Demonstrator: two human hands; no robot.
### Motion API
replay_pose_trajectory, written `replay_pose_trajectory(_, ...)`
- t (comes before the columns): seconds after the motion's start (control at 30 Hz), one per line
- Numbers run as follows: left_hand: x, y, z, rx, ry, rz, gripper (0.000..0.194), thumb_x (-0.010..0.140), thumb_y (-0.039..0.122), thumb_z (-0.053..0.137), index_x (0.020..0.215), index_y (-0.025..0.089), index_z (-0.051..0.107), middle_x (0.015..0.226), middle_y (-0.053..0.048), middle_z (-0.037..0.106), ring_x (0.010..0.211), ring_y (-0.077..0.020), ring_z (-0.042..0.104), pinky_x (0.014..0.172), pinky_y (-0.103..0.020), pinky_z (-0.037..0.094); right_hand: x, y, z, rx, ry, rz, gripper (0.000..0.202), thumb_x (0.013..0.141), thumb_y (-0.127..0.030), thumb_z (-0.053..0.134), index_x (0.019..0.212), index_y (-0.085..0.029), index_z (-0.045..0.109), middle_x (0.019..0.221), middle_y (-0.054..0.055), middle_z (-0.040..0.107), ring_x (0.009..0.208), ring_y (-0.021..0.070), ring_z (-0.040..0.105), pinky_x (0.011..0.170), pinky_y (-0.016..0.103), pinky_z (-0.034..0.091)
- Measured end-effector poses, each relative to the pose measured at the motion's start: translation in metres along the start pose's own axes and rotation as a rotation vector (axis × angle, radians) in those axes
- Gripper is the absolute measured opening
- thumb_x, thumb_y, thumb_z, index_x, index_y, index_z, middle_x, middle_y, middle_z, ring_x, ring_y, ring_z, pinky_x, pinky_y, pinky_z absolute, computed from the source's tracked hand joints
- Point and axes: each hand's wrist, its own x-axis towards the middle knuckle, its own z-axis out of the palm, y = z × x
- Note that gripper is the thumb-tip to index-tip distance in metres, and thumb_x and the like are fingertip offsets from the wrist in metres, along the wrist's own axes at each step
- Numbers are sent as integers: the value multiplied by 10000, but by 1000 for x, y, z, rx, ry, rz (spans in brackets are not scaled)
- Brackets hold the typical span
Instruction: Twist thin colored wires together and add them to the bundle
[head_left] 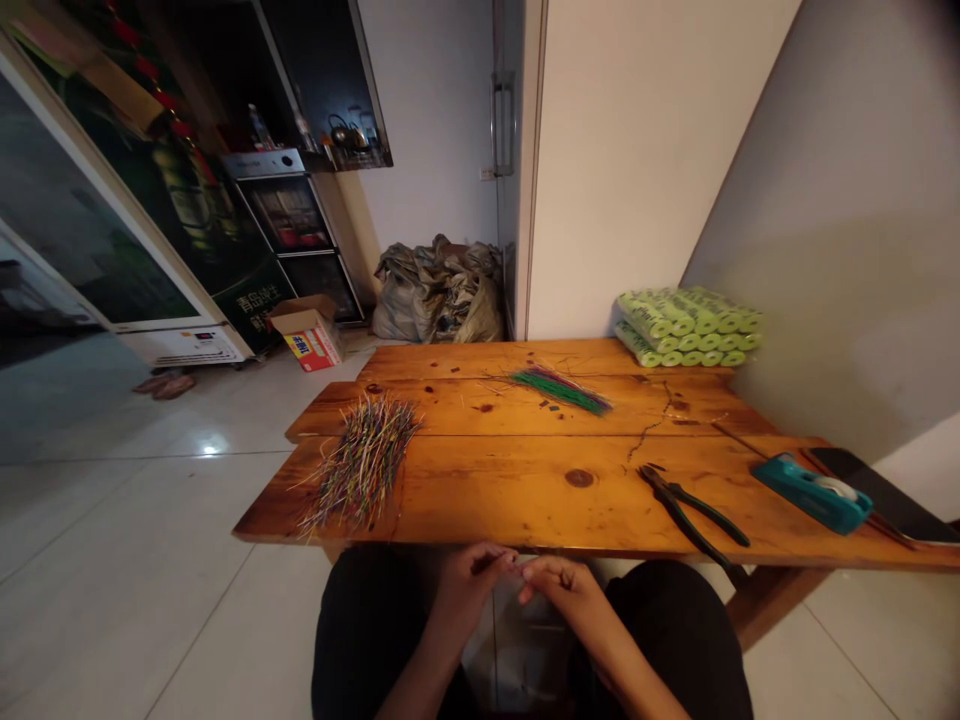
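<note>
Just beyond the table's front edge, above my lap, my left hand (474, 580) and my right hand (559, 582) meet with fingers pinched. Something tiny between the fingertips is too small to make out. A loose pile of thin multicoloured wires (366, 455) lies on the left of the wooden table (480, 490). Farther back lies a bundle of green and purple wires (562, 388). Dark-handled pliers (694, 515) rest at the right front, beside a teal tape dispenser (814, 492).
Stacked green rolls (686, 325) stand at the table's back right, against the wall. A dark phone-like slab (885, 495) lies at the right edge. On the floor beyond are a cardboard box (311, 335) and full sacks (439, 295). A twisted wire (651, 425) lies behind the pliers.
</note>
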Motion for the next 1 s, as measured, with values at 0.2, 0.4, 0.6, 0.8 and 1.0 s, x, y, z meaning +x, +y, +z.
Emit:
replay_pose_trajectory(0.2, 0, 1, -2, 18, -98, -52, 176, 638, 329, 652, 631, 154, 669, 665, -42, 687, 672, -183, 600, 675, -273, 416, -2, -4, -2, -82, -288, 32, 433, 857, -494, 373, 868, -163, 652, 412, -62, 447, 420, 84, 403, 515, 221, 335)
replay_pose_trajectory(0.4, -1, 4, -4, -6, -255, -139, 142, 580, 283, 688, 577, 144, 657, 604, -19, 660, 593, -144, 565, 596, -248, 388, -6, -7, 1, 139, -629, 290, 436, 839, -489, 419, 869, -121, 652, 408, -68, 413, 332, 33, 281, 350, 166, 164)
replay_pose_trajectory(0.6, -9, 3, 0, -63, -351, -209, 206, 634, 362, 639, 597, 160, 626, 381, 38, 528, 349, -108, 463, 452, -235, 342, -13, -4, 6, 226, -563, 200, 452, 839, -501, 414, 822, -129, 670, 604, 0, 562, 514, 54, 436, 460, 166, 290)
replay_pose_trajectory(0.8, -9, 5, -4, 69, -337, -91, 146, 595, 293, 680, 548, 163, 633, 553, 2, 619, 471, -109, 528, 556, -244, 388, -16, 7, 11, 550, -645, 284, 331, 795, -426, 549, 883, -120, 638, 623, -17, 511, 546, 70, 496, 571, 212, 408)
replay_pose_trajectory(1.0, -7, 7, -8, -83, -390, -143, 220, 667, 373, 637, 679, 155, 655, 435, 42, 524, 368, -72, 435, 502, -224, 347, -13, 23, 16, 872, -636, 452, 275, 805, -401, 556, 860, -132, 572, 521, -95, 264, 373, 7, 154, 303, 103, 94)
